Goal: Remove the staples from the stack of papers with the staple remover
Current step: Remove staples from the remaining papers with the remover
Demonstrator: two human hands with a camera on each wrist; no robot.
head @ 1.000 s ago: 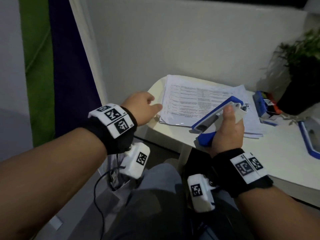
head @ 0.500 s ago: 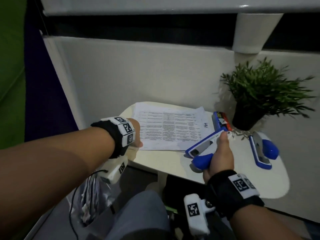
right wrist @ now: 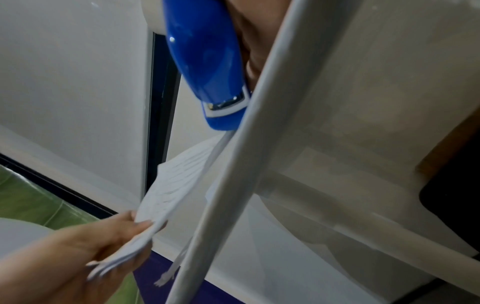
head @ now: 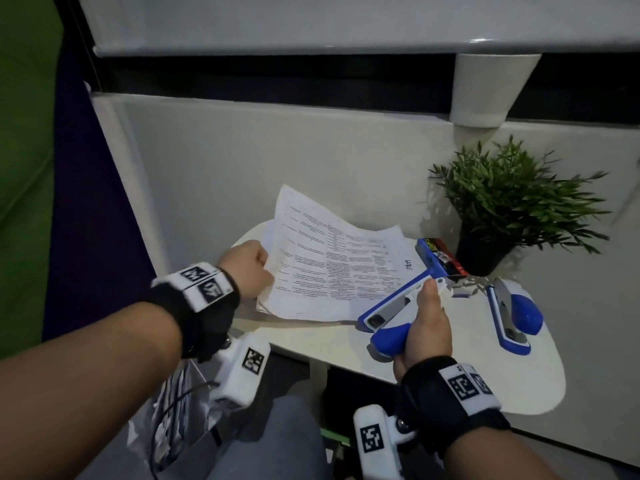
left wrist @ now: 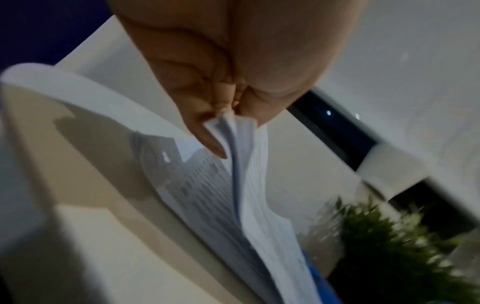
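Note:
A stack of printed papers point(head: 332, 268) lies on the small white round table point(head: 450, 372). My left hand point(head: 263, 268) pinches the stack's left edge between thumb and fingers and lifts that side, so the sheets curve upward. The left wrist view shows the pinch point(left wrist: 228, 117) on the fanned sheets point(left wrist: 254, 185) close up. My right hand point(head: 424, 313) grips a blue-and-white, stapler-shaped staple remover point(head: 394, 306) at the stack's near right corner, its thumb on top. In the right wrist view the staple remover's blue body point(right wrist: 207, 61) is above the table rim point(right wrist: 233, 185), with the papers point(right wrist: 168, 195) beyond.
A second blue-and-white stapler-like tool point(head: 516, 317) lies on the table's right side. A small staple box point(head: 440, 256) sits behind the papers, beside a potted green plant point(head: 509, 209). A white wall panel stands directly behind the table. My knees are under its near edge.
My left hand went from resting at the stack's left edge to pinching it and lifting that side off the table. The right hand stays holding the tool near the right corner.

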